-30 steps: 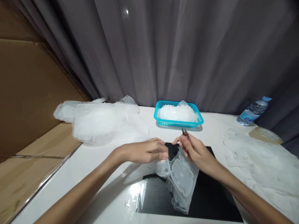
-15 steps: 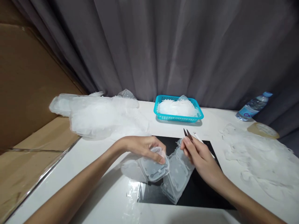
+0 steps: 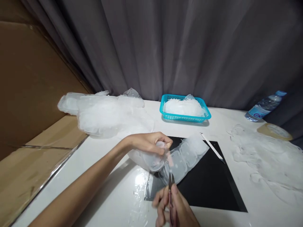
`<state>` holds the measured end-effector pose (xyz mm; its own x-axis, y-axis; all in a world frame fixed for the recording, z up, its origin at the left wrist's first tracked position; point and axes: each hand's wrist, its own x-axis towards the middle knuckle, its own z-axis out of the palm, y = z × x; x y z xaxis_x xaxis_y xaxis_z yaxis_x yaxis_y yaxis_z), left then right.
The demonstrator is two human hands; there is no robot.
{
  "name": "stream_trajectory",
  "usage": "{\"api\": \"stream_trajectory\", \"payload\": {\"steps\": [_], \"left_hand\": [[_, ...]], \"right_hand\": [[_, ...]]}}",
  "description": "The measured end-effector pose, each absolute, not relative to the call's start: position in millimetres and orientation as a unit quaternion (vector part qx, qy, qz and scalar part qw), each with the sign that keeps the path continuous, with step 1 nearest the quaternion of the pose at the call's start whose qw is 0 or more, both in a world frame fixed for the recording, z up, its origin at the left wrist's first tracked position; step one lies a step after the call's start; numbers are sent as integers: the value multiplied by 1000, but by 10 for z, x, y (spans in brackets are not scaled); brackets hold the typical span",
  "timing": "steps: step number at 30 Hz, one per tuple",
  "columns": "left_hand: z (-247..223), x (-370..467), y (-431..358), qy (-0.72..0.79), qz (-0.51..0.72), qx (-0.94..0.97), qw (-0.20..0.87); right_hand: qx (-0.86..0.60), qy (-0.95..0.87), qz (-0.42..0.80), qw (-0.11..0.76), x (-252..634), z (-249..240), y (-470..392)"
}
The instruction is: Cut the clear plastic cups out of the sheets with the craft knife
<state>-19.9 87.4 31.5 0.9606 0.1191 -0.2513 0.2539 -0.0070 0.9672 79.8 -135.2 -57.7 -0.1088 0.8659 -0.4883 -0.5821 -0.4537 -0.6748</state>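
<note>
My left hand (image 3: 153,143) is closed on one end of a strip of translucent plastic pieces (image 3: 180,162), whose outlines look like rounded panels. The rest of that strip slants up to the right over a black mat (image 3: 213,179). In front of it, my right hand (image 3: 172,205) grips small scissors (image 3: 171,184), points facing away from me. The tips are a little apart and close to the strip's near edge; whether they touch it I cannot tell.
A blue basket (image 3: 186,119) of white translucent pieces stands at the back. Plastic bags (image 3: 104,115) lie at left, loose plastic scraps (image 3: 267,160) at right. A white pen-like tool (image 3: 213,148), tape roll (image 3: 274,131), water bottle (image 3: 262,108) and cardboard box (image 3: 40,78) are around.
My right hand has moved down and left with the scissors, from the strip's far side to its near edge. The strip's far end now lies further right, uncovering the white tool.
</note>
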Motion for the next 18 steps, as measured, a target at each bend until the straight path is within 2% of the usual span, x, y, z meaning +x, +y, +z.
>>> {"api": "stream_trajectory", "payload": {"steps": [6,9,13,18], "left_hand": [[284,-221,940,133,-15,738,662],[204,-210,956,133,-17,718,683],[95,-163,937,148,69,703,692],[86,-105,921,142,76,706,690]], "right_hand": [[-480,-252,583,605,1187,-563,-1039],[-492,-290,548,611,1456,-461,-863],[-514,-363,477,613,1728,-317,-557],[-550,-407,450,574,1988,-134,-410]]}}
